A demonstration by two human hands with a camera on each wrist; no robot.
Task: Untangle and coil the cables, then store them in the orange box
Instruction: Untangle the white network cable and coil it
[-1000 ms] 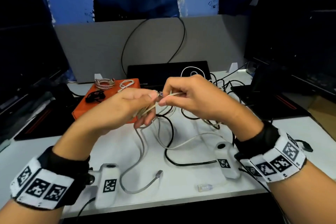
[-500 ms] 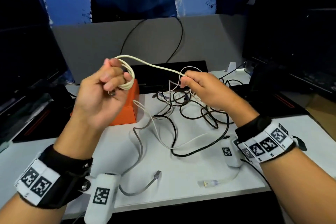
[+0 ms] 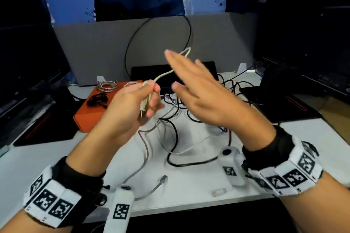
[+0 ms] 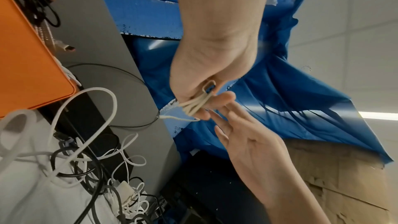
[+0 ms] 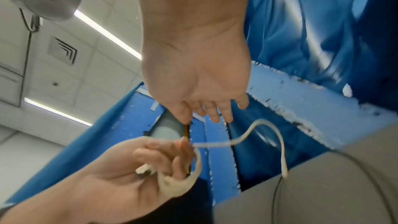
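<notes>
My left hand [image 3: 151, 97] grips a small coil of cream cable [image 4: 194, 106] above the table, a plug end poking out below the fingers. The cable's free tail [image 3: 164, 74] curves up and right behind my right hand [image 3: 181, 73], which hovers open with straight fingers just right of the coil and holds nothing. In the right wrist view the tail [image 5: 261, 125] arcs loose below my right fingertips [image 5: 215, 117]. The orange box [image 3: 89, 119] lies at the left of the table. A tangle of black and white cables [image 3: 178, 125] lies on the table under both hands.
A braided coil [image 3: 107, 86] and a black coil [image 3: 97, 99] rest on the orange box. A grey network cable's plug [image 3: 163, 178] and a clear plug [image 3: 218, 193] lie near the front edge. Dark monitors flank the table; a grey partition [image 3: 94, 53] stands behind.
My right hand let go of the cream cable and opened. My left hand, holding the coil, came down from the upper left toward the middle; the tail now hangs free.
</notes>
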